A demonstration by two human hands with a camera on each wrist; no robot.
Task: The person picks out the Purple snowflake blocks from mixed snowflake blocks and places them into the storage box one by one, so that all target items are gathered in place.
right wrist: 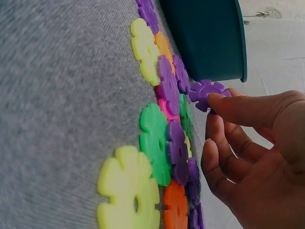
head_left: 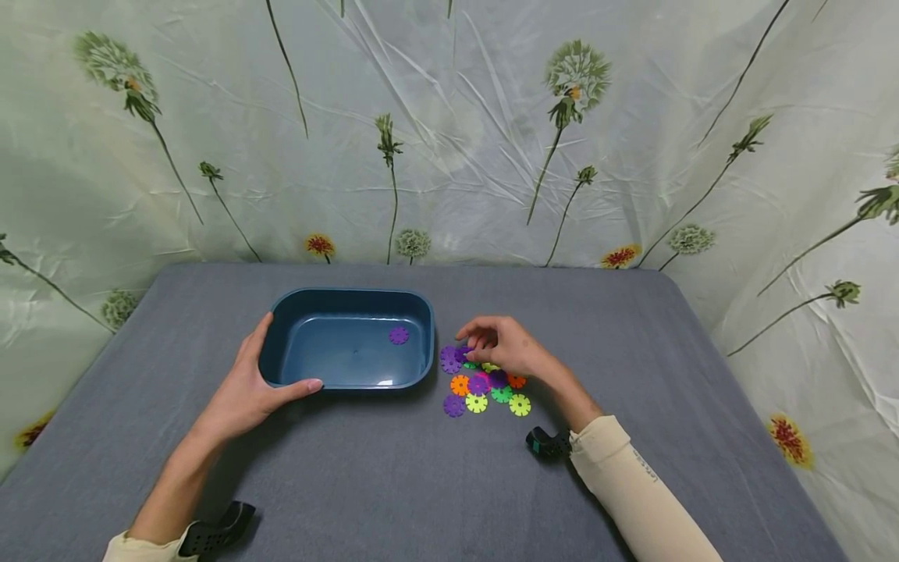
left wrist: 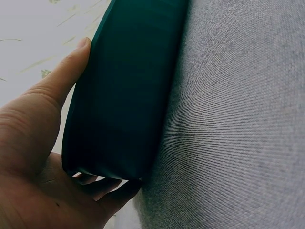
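A dark blue plastic tub point(head_left: 330, 351) stands on the table, with one purple notched disc point(head_left: 399, 335) lying inside at its right end. My left hand point(head_left: 242, 394) holds the tub's left end, thumb point(left wrist: 76, 62) along the near rim and fingers curled round the end wall. To the right of the tub, my right hand point(head_left: 511, 346) is over a loose pile of notched plastic discs point(head_left: 476, 403) in purple, yellow, green, orange and pink. Between thumb and index finger it pinches a purple flower-shaped disc point(right wrist: 202, 93), raised beside the pile.
A grey cloth point(head_left: 421, 484) covers the table. Behind it hangs a pale curtain point(head_left: 463, 140) printed with dandelions. Black wrist devices point(head_left: 218, 531) are worn on both arms, below beige sleeves point(head_left: 639, 484).
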